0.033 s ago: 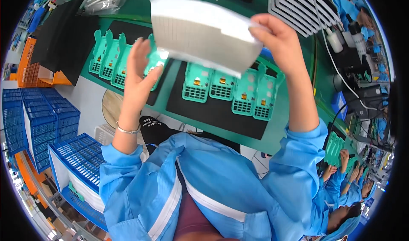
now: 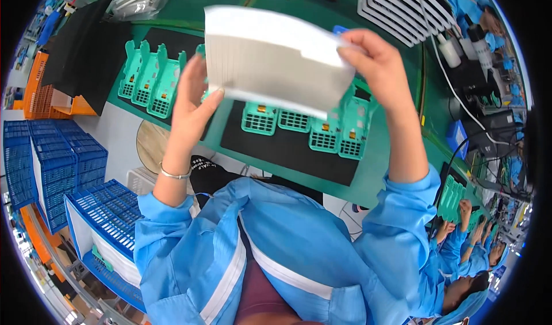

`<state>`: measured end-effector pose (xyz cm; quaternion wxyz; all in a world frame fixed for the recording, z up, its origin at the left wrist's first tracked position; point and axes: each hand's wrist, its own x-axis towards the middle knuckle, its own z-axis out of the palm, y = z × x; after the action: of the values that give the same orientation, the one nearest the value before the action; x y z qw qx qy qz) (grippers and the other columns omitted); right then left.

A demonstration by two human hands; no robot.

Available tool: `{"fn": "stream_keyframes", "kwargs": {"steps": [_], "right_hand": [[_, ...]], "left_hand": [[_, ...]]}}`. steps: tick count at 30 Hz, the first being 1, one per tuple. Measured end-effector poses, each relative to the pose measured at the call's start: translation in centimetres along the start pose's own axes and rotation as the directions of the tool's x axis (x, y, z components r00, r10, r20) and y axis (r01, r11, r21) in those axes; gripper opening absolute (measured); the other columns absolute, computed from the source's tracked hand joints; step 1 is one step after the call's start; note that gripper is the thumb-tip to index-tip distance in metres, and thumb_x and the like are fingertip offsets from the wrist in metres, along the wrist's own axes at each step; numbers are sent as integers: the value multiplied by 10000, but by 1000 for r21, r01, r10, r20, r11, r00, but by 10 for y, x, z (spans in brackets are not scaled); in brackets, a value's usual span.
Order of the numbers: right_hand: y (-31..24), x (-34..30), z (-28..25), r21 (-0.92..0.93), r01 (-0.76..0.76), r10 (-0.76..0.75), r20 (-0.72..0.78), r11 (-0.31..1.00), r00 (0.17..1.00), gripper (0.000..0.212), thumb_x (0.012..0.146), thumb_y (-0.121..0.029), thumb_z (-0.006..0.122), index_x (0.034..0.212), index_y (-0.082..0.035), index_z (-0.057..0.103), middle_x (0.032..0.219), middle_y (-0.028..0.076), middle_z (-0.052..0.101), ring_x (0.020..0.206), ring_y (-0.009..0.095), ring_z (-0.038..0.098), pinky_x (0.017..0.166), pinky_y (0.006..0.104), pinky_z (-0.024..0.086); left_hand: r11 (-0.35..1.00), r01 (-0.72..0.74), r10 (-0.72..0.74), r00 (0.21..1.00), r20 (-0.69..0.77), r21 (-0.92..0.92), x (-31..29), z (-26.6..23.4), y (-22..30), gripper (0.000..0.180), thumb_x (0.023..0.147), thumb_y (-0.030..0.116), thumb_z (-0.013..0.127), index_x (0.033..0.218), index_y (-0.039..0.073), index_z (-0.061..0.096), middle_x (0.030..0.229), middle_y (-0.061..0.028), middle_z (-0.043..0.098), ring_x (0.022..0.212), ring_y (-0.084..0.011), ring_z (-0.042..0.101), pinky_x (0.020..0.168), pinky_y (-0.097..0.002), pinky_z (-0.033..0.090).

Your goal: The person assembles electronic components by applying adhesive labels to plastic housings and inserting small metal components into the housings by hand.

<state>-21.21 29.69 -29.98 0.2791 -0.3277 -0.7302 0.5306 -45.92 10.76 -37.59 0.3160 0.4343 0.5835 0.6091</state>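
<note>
A white sheet [image 2: 259,23] with a greyish area of fine upright lines hangs slantwise over the workbench, slightly blurred. My right hand [image 2: 376,60] pinches its upper right corner between thumb and fingers. At the sheet's left edge is my left hand [image 2: 192,95], open, thumb apart from the fingers; the thumb tip overlaps the lower left corner, and whether it touches cannot be told. Beneath the sheet, green plastic housings [image 2: 353,132] with grid ends stand in a row on a black mat [image 2: 276,155], partly covered. Further housings [image 2: 164,89] stand to the left.
A green workbench [image 2: 218,152] lies before me. White angled frames [image 2: 402,14] are stacked at the back right, a plastic bag [image 2: 138,0] at the back left. Blue crates [image 2: 103,210] stand at lower left, beside a round stool [image 2: 150,144]. Co-workers' hands [image 2: 463,210] show at far right.
The sheet has come slightly down and nearer to me, its lower left corner now meeting my left thumb in view. My left fingers have drawn closer to its edge.
</note>
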Motion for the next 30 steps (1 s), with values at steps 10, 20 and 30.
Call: {"fn": "stream_keyframes", "kwargs": {"steps": [10, 20, 30], "right_hand": [[173, -157, -52, 346, -172, 297, -348, 922, 889, 209, 854, -88, 655, 1062, -64, 656, 919, 10, 661, 850, 83, 591, 778, 253, 490], [181, -186, -29, 582, -199, 385, -215, 789, 897, 230, 893, -146, 624, 1083, -18, 617, 973, 41, 659, 874, 96, 596, 786, 243, 474], [119, -219, -59, 467, -206, 431, -449, 860, 783, 220, 870, -133, 652, 1054, -14, 645, 912, 44, 672, 831, 96, 605, 731, 243, 489]], "left_hand": [[819, 112, -94, 994, -61, 563, -23, 21, -137, 414, 925, 182, 573, 1273, -30, 498, 1258, -159, 556, 1156, -217, 516, 1000, -320, 386], [899, 349, -317, 935, -157, 265, 20, 57, -128, 420, 915, 141, 586, 1283, -34, 487, 1225, -142, 554, 1023, -202, 576, 882, -303, 461], [979, 55, -89, 982, 166, 197, -9, 121, -42, 463, 894, 148, 613, 1324, 38, 479, 1351, -107, 488, 1253, -223, 451, 1047, -361, 347]]}}
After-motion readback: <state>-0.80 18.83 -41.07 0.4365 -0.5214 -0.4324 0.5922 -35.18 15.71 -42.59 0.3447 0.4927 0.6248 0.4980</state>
